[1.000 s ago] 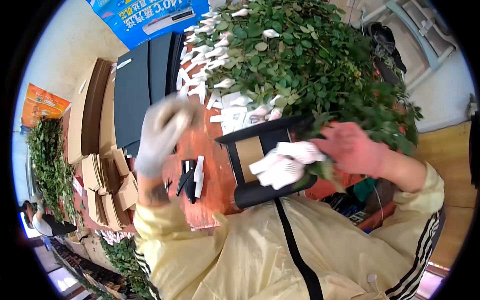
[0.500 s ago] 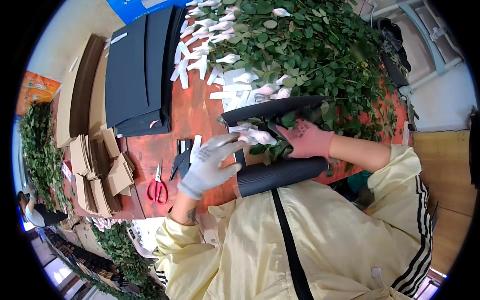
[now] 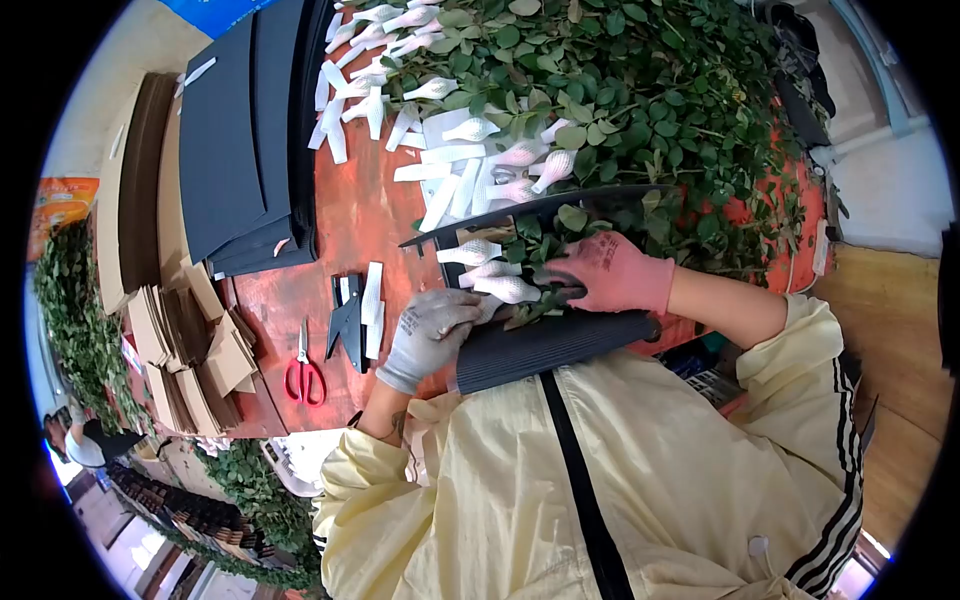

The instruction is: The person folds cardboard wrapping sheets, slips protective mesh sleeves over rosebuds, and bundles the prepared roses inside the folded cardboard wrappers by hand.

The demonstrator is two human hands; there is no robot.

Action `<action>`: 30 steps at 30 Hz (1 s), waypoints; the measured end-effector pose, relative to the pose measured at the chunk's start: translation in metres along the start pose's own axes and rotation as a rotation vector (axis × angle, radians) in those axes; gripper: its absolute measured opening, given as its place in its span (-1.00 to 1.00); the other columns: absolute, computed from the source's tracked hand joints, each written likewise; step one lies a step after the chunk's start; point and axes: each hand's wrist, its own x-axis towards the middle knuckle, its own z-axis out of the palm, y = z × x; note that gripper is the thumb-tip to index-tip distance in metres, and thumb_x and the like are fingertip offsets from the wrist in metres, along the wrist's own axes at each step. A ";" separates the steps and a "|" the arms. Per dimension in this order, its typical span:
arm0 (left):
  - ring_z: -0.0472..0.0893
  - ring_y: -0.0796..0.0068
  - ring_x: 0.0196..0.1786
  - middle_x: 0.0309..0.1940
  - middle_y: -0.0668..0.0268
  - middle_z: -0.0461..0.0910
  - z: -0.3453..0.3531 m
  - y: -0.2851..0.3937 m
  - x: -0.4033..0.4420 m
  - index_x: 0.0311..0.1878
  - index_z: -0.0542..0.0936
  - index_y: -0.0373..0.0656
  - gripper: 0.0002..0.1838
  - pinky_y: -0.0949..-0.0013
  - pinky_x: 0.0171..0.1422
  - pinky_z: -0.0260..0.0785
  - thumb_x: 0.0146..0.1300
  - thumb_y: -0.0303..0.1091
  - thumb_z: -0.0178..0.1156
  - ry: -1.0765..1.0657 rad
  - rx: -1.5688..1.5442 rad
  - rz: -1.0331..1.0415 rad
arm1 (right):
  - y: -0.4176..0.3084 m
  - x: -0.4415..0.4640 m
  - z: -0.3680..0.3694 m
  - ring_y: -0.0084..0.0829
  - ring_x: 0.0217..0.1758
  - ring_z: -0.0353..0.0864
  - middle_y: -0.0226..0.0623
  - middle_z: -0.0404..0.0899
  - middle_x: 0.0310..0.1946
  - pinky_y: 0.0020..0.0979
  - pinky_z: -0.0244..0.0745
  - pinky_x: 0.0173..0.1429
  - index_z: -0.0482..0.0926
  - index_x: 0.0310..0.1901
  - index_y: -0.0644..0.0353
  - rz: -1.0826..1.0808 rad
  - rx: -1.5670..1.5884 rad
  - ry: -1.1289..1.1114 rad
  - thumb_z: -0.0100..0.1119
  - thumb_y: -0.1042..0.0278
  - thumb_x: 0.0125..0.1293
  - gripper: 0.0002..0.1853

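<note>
My left hand point(image 3: 430, 332) at edge of wrap point(image 3: 555, 350), bare table point(image 3: 365, 215) beyond; right hand point(image 3: 612, 275) among leaves point(image 3: 527, 248). Grips partly hidden, can't tell either.

The left hand point(image 3: 428, 335) (grey-gloved) is just beside netted buds point(image 3: 510, 290); the right hand point(image 3: 612, 275) touches leafy stems point(image 3: 535, 245).

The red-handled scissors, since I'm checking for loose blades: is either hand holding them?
No, the red-handled scissors lie on the red table, apart from both the left hand and the right hand.
</note>
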 end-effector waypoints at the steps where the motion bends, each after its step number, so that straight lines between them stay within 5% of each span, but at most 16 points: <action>1: 0.58 0.18 -0.07 -0.22 0.23 0.63 0.003 -0.002 -0.004 -0.26 0.63 -0.12 -0.78 0.25 0.01 0.40 -0.06 -0.47 0.32 -0.022 -0.048 -0.058 | 0.001 0.000 0.003 -0.22 -0.10 0.58 -0.19 0.58 -0.21 -0.27 0.43 0.04 0.47 0.06 -0.02 -0.016 -0.189 -0.013 0.15 0.06 0.10 -0.54; 5: 0.58 0.25 -0.14 -0.24 0.28 0.62 -0.006 -0.002 0.009 -0.31 0.62 -0.10 -0.87 0.25 -0.09 0.42 0.01 -0.43 0.27 0.081 0.132 -0.125 | 0.003 0.011 0.023 -0.25 -0.11 0.57 -0.26 0.60 -0.25 -0.22 0.41 0.03 0.54 -0.01 -0.06 -0.098 -0.180 0.099 0.19 0.04 0.08 -0.59; 7: 0.57 0.23 -0.20 -0.32 0.28 0.60 -0.003 -0.012 0.019 -0.32 0.61 -0.10 -0.89 0.23 -0.13 0.40 0.04 -0.37 0.26 0.106 0.177 -0.097 | -0.001 0.025 0.012 -0.19 -0.09 0.55 -0.25 0.57 -0.18 -0.19 0.42 0.01 0.50 -0.09 -0.02 0.074 0.028 0.132 0.19 0.06 0.07 -0.63; 9: 0.56 0.22 -0.24 -0.38 0.29 0.57 -0.005 -0.012 0.028 -0.31 0.60 -0.09 -0.87 0.22 -0.15 0.38 0.07 -0.31 0.22 0.062 0.257 -0.070 | 0.000 0.026 0.026 -0.17 -0.16 0.57 -0.24 0.59 -0.25 -0.21 0.46 -0.07 0.49 -0.16 0.08 0.000 -0.269 0.462 0.21 0.11 0.04 -0.65; 13: 0.53 0.20 -0.27 -0.43 0.28 0.54 -0.006 0.001 0.018 -0.17 0.61 -0.06 -0.74 0.20 -0.15 0.36 0.04 -0.25 0.24 0.003 0.187 -0.161 | -0.002 0.024 0.027 -0.19 -0.18 0.58 -0.24 0.59 -0.30 -0.26 0.46 -0.10 0.46 -0.10 0.07 0.089 -0.224 0.190 0.24 0.10 0.04 -0.59; 15: 0.53 0.20 -0.31 -0.44 0.27 0.53 -0.003 0.000 0.013 -0.12 0.62 -0.06 -0.69 0.20 -0.18 0.36 0.02 -0.23 0.27 0.026 0.177 -0.159 | 0.009 0.026 0.027 -0.18 -0.17 0.58 -0.18 0.59 -0.30 -0.26 0.45 -0.06 0.45 -0.10 0.09 0.083 0.114 0.216 0.23 0.10 0.04 -0.59; 20: 0.55 0.20 -0.33 -0.43 0.24 0.55 -0.002 -0.005 0.021 -0.17 0.63 -0.08 -0.71 0.23 -0.22 0.38 0.02 -0.22 0.29 0.021 0.143 -0.299 | 0.003 0.017 0.034 -0.20 0.02 0.52 -0.17 0.56 -0.11 -0.19 0.41 0.07 0.47 0.09 0.08 -0.069 -0.191 0.069 0.17 0.14 0.09 -0.50; 23: 0.56 0.20 -0.31 -0.41 0.24 0.58 0.008 -0.008 0.022 -0.26 0.65 -0.09 -0.75 0.24 -0.21 0.39 -0.02 -0.24 0.33 0.071 0.085 -0.228 | 0.005 0.029 0.040 -0.22 -0.04 0.55 -0.18 0.57 -0.18 -0.21 0.43 0.01 0.48 0.05 0.14 -0.136 -0.372 0.173 0.19 0.11 0.08 -0.50; 27: 0.57 0.19 -0.28 -0.40 0.26 0.59 0.014 -0.013 0.020 -0.28 0.66 -0.09 -0.77 0.23 -0.19 0.41 -0.03 -0.26 0.33 0.131 0.088 -0.161 | -0.009 0.035 0.031 -0.24 -0.14 0.58 -0.23 0.58 -0.29 -0.23 0.45 -0.08 0.50 -0.15 0.16 -0.131 -0.461 0.010 0.19 0.12 0.07 -0.64; 30: 0.57 0.19 -0.28 -0.40 0.26 0.60 0.016 -0.015 0.020 -0.29 0.66 -0.10 -0.78 0.22 -0.18 0.40 -0.03 -0.26 0.33 0.141 0.046 -0.217 | -0.012 0.031 0.036 -0.28 -0.14 0.54 -0.23 0.55 -0.28 -0.24 0.38 -0.08 0.50 -0.02 0.11 -0.251 -0.440 0.135 0.21 0.05 0.08 -0.54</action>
